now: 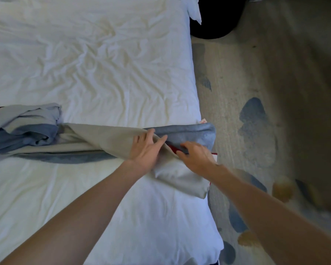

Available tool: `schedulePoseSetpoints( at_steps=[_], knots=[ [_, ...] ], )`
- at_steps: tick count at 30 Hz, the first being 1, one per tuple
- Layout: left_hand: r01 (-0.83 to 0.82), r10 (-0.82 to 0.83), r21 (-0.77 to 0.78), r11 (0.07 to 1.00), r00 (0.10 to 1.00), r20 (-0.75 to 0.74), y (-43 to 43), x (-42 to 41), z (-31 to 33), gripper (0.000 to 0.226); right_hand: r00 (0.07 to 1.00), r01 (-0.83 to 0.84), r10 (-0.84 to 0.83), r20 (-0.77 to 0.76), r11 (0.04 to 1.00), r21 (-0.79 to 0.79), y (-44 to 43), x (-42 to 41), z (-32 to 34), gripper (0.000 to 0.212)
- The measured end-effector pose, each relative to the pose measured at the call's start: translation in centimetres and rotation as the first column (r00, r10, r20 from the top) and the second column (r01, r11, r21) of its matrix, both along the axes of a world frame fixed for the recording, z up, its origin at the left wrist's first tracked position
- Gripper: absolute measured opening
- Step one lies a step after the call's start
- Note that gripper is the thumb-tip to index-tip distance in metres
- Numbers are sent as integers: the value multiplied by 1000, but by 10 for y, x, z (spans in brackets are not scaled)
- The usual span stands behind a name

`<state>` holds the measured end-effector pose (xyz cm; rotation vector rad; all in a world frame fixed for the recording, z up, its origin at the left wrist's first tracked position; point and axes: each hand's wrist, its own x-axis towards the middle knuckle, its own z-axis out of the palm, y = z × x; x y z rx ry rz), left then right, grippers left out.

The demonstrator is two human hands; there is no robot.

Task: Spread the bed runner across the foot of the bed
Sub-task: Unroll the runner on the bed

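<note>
A grey and blue bed runner [96, 138] lies twisted and bunched across the white bed [88, 64], with a rumpled heap at its left end and a folded blue end at the bed's right edge. My left hand [146, 148] lies on the grey part with fingers spread and nearly straight, touching the blue fold. My right hand [196, 154] grips the blue end, its fingers curled over the fabric near a red patch. A grey flap hangs below both hands.
The bed's right edge runs down the middle of the view. A beige carpet [256, 131] with blue and ochre blotches lies to the right. A dark round object [214, 20] stands on the floor by the far bed corner.
</note>
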<state>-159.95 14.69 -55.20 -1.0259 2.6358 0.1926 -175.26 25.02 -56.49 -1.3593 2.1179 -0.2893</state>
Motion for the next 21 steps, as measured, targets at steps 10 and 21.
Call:
schedulePoseSetpoints(
  at_steps=[10, 21],
  knots=[
    [276, -337, -252, 927, 910, -243, 6, 12, -9, 17, 924, -32, 7, -383, 998, -58, 35, 31, 6, 17],
    [379, -420, -206, 902, 881, -219, 65, 85, 18, 41, 861, -88, 5, -509, 986, -140, 102, 98, 32, 40]
  ],
)
